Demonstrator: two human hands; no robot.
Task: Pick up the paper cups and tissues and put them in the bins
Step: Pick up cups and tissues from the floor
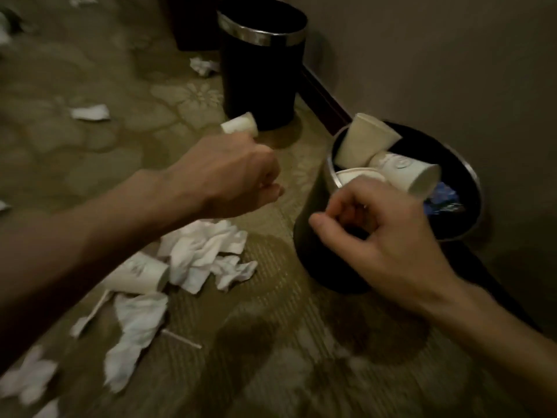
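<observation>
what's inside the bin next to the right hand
The near bin holds three paper cups and something blue; what lies beneath them is covered.

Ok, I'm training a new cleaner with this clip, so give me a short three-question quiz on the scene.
1. True or false: the near black bin with a metal rim holds white paper cups.
2. Which hand is nearer that bin? A) left B) right
3. Fill in: crumpled white tissues lie on the patterned ___.
Key: 1 true; 2 B, the right hand; 3 carpet.
</observation>
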